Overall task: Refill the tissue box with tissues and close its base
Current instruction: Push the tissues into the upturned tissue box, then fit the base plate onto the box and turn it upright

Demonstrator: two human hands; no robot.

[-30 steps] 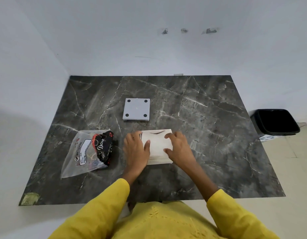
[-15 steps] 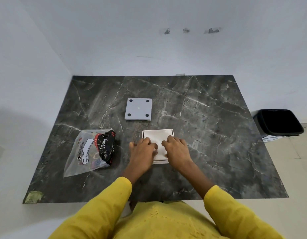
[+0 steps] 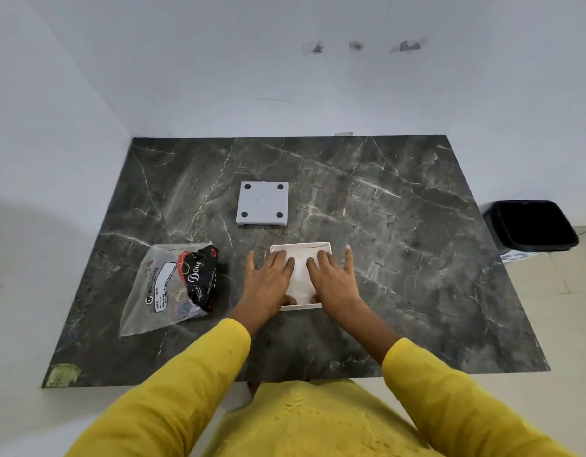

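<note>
A white square tissue box (image 3: 301, 249) stands upside down on the dark marble table (image 3: 400, 258), its underside uncovered and white tissues (image 3: 301, 278) lying inside. My left hand (image 3: 268, 285) and my right hand (image 3: 334, 282) lie flat on the tissues, fingers spread, side by side. The box's grey base panel (image 3: 262, 203), with a black foot at each corner, lies apart on the table behind the box.
A clear plastic tissue wrapper (image 3: 160, 291) with a black Dove packet (image 3: 199, 278) on it lies to the left of the box. A black bin (image 3: 532, 225) stands on the floor off the table's right edge. White walls bound the back and left.
Both hands have moved from the box's sides and near edge onto the tissues and flattened out there. The tissues now sit lower inside the box.
</note>
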